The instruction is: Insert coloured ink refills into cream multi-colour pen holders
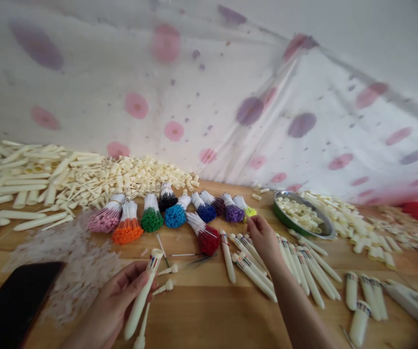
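Pen [138, 308], one, is clamped between thumb and fingers of the left hand [116, 295]; its slotted end juts above the fingertips, its body slants down past them. One phone [20, 300] lies left of that hand; four more pens [360, 324] sit at lower right. Farther off, the right hand [265, 237] has its fingertips bunched at the yellow bundle [249, 212]; whether they grip a stick, I cannot tell. It is one of ten bundles, each a different colour. One bowl [330, 232] stands right of them; behind hangs a spotted sheet [96, 92].
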The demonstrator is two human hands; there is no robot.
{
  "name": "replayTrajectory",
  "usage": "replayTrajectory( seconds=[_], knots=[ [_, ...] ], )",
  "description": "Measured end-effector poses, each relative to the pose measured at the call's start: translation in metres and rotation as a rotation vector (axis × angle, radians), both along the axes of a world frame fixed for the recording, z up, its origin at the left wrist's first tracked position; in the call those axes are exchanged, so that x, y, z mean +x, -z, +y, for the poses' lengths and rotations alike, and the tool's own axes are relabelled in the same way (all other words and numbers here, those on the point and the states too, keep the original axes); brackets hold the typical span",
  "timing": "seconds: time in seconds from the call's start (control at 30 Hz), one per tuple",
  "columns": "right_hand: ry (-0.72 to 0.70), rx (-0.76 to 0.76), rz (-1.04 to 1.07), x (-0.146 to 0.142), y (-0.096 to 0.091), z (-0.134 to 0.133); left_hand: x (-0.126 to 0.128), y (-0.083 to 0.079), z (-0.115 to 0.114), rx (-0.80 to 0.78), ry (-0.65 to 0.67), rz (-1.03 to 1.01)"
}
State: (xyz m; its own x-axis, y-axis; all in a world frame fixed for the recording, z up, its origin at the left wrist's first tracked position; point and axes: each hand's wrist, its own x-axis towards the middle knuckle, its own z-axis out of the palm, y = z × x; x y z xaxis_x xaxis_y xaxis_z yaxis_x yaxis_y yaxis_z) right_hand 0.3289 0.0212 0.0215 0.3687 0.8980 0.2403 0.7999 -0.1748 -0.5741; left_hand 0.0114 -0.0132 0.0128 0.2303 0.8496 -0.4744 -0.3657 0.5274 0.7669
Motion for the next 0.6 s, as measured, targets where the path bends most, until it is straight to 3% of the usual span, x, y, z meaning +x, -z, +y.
replayTrajectory(
  seconds=[0.13, 0.3, 0.6],
  knots=[
    [0.089, -0.049, -0.09, 0.016, 0.011, 0.013, -0.002, 0.011, 0.005, -0.052, -0.009, 0.083],
    [0.003, -0.144, -0.181, -0.001, 0.008, 0.045, 0.004, 0.018, 0.012, -0.055, -0.07, 0.1],
    [-0.135, -0.343, -0.396, -0.024, -0.004, 0.093, 0.033, -0.014, 0.009, 0.056, -0.116, 0.169]
  ],
)
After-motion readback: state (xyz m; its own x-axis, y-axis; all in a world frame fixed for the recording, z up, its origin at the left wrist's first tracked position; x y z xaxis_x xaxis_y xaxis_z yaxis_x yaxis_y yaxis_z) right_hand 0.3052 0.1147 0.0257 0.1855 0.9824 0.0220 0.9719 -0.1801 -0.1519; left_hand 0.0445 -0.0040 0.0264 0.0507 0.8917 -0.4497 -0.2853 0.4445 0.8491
